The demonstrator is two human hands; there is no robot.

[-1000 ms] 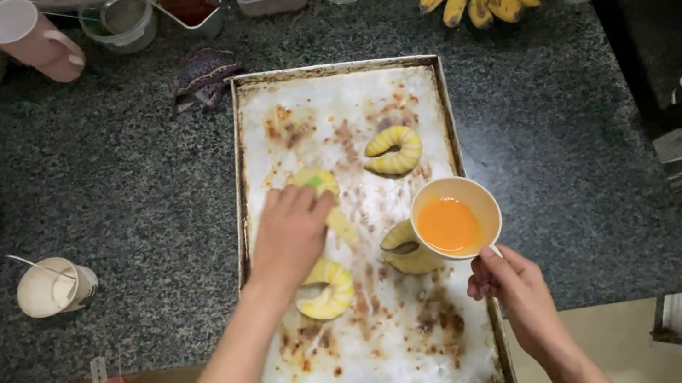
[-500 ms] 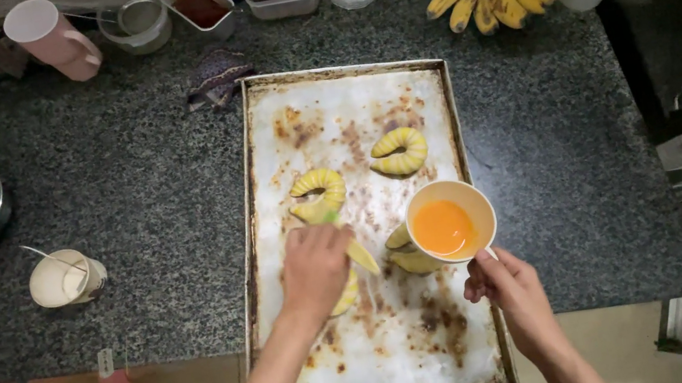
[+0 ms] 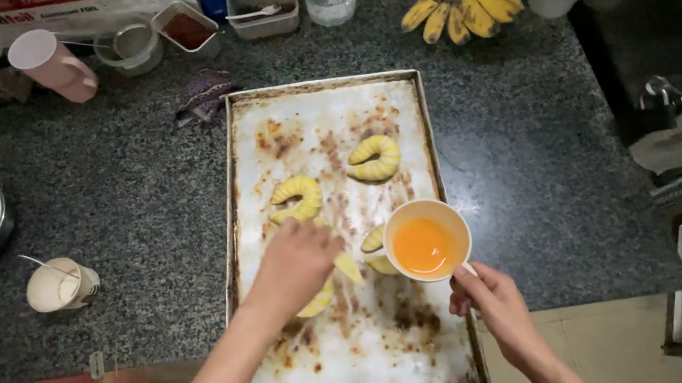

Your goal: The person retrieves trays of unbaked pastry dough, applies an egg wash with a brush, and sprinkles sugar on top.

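Head view: brush [image 3: 345, 267] slanting down-right.

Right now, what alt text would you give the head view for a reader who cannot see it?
Over a stained baking tray on a dark counter, the left hand presses on a crescent-shaped yellow pastry while the right hand holds a small cup of orange liquid. Two more crescents lie higher on the tray; bananas sit behind it.
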